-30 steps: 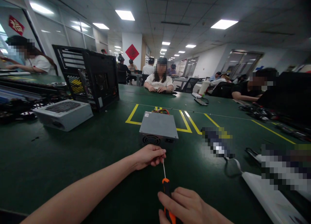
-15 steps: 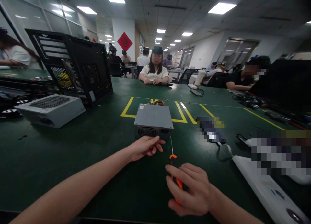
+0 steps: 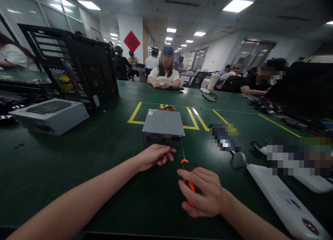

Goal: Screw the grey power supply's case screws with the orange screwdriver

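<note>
Screwdriver (image 3: 185,161) in right hand (image 3: 205,191)

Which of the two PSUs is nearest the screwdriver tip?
The middle power supply, its front corner near the tip of the screwdriver. The other power supply sits farther left, beside the black computer case, mesh grille up.

The box (image 3: 163,121) is coloured plain grey. In front of it, the screwdriver (image 3: 191,187) is coloured orange and black. Behind it, the green table (image 3: 117,202) is striped with yellow tape (image 3: 193,117); to its left, a black computer case (image 3: 97,56) is seen.
</note>
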`<state>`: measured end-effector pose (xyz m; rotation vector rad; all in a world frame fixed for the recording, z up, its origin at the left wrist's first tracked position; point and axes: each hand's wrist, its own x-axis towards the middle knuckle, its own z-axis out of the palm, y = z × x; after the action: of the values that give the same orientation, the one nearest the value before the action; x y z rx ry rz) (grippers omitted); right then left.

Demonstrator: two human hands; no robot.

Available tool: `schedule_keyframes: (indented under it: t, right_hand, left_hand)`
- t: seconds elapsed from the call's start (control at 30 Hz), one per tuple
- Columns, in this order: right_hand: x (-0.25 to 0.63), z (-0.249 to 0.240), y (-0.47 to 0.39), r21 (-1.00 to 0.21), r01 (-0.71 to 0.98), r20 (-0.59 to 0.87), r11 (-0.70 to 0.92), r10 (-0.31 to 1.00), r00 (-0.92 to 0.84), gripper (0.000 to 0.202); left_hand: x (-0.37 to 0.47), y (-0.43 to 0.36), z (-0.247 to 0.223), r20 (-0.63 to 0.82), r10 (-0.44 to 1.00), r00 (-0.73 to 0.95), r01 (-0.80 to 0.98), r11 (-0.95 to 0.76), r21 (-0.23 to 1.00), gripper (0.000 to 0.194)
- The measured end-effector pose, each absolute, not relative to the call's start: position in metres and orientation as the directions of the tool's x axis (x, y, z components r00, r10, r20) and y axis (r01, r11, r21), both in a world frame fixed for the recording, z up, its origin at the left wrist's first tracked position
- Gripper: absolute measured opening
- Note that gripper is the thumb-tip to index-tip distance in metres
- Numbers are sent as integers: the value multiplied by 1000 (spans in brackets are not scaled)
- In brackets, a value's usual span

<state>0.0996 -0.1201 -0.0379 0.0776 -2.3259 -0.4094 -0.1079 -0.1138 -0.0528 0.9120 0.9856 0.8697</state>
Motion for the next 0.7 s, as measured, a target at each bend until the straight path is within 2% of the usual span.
schedule_keyframes:
  t: [0.7]
  right_hand:
    - [100, -36, -120, 311, 70, 679, 948, -170, -714, 25]
  left_hand:
    - [-109, -114, -54, -304, 900, 312, -182, 371, 911, 29]
